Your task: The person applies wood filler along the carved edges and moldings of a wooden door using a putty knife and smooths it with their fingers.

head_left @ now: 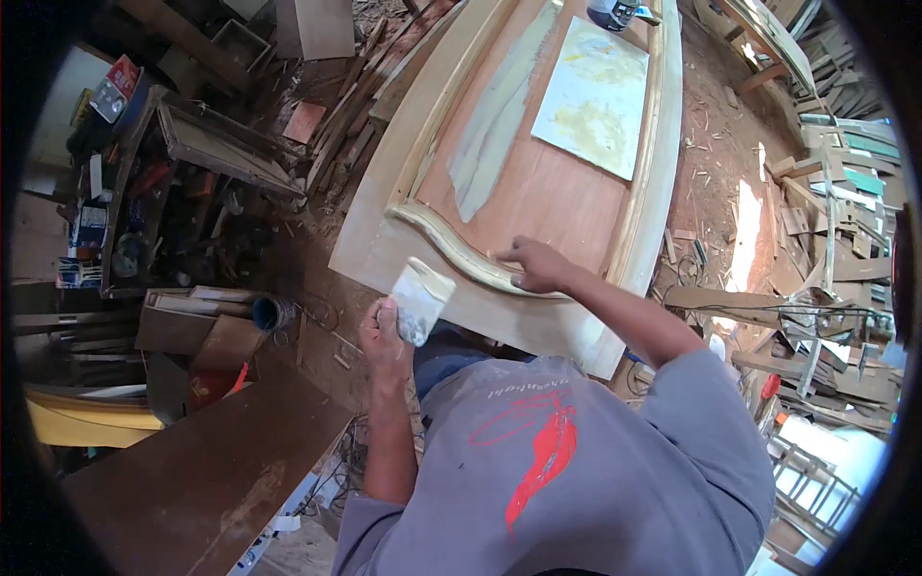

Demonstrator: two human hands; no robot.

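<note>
My left hand [381,336] grips a flat whitish piece [423,300] smeared with cream paste, held over the near left edge of a wooden panel [370,226]. My right hand [534,266] is at the curved moulding [451,248] of the panel, its index finger stretched out and the other fingers curled; whether it holds anything small cannot be made out. A long pale streak of filler [488,139] runs along the reddish inner field. To its right lies a white board [594,96] with yellowish smears. A dark container [612,12] stands at the far end.
At left is a cluttered shelf [158,106] with tools and cans. A brown board [206,466] lies at lower left. Wood strips [351,106] are stacked beyond the panel's left side. Scrap timber [812,250] and shavings cover the ground at right.
</note>
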